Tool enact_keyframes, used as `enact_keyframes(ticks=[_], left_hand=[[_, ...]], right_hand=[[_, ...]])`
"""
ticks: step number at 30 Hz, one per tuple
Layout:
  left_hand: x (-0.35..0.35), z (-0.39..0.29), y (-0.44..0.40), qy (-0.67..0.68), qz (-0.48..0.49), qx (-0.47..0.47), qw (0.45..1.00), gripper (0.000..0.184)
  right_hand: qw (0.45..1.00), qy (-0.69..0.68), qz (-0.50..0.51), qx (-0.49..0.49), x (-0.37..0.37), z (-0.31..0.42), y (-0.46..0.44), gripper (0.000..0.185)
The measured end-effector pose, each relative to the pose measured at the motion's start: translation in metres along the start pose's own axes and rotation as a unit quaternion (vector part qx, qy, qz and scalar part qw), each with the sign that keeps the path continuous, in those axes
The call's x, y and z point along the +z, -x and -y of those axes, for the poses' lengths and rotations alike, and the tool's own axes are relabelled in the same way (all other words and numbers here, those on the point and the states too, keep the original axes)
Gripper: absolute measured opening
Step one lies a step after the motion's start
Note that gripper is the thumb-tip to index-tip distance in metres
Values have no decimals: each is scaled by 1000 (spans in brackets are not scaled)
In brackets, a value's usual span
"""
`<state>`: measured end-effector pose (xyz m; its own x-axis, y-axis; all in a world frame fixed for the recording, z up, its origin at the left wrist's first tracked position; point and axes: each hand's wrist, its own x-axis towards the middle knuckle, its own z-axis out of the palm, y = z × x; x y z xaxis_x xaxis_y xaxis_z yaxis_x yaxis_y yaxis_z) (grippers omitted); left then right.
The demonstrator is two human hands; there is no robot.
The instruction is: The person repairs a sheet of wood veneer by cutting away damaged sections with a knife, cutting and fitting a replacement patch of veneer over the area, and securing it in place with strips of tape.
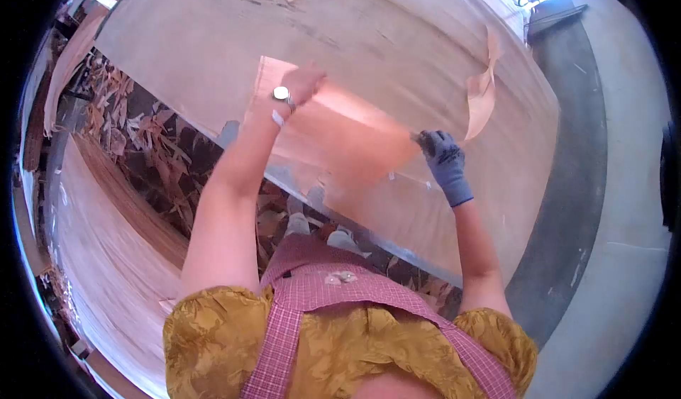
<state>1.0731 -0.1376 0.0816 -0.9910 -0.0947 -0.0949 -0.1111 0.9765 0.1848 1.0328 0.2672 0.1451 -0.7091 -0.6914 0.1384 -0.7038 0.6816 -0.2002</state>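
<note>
A thin orange-brown sheet of wood veneer [340,133] lies across a larger pale veneer sheet, its right part smeared by motion. My left hand [303,85], bare and wearing a wristwatch, is over the upper left part of the small sheet; its fingers are blurred. At the sheet's right end is my right hand [443,159] in a grey-blue glove. Its fingers are curled closed, with a small greyish tip poking out at the sheet's corner. Whether that is a tool or the sheet's edge, I cannot make out.
The large pale veneer sheet [397,37] covers the work surface. A curled veneer strip [484,90] lies on it at right. Veneer scraps [159,133] litter the floor at left, beside a veneer stack [117,236]. A dark grey band [574,151] runs along the right.
</note>
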Motion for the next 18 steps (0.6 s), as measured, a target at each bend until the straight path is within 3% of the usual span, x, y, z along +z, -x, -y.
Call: enact_keyframes(ticks=[1,4,7,11,13,18], left_hand=[[-11,10,-9,-39,71,3,997,40],[-77,10,21,-2,-72,-38,997,22],[-81,27,81,97,-341,81,932,25],[-13,42,155,167,-264,42,949,31],[19,42,183,215,-219,-8,952,33],[71,58,221,243,-241,-69,937,37]], right_hand=[[999,29,-26,-2,-7,3,-1,27],[991,109,-81,-15,-31,9,4,33],[978,182,-88,-44,-34,9,27,44],[945,312,41,-90,-5,32,80,51],[950,264,133,-95,27,40,103,51],[974,126,145,-118,90,59,149,54]])
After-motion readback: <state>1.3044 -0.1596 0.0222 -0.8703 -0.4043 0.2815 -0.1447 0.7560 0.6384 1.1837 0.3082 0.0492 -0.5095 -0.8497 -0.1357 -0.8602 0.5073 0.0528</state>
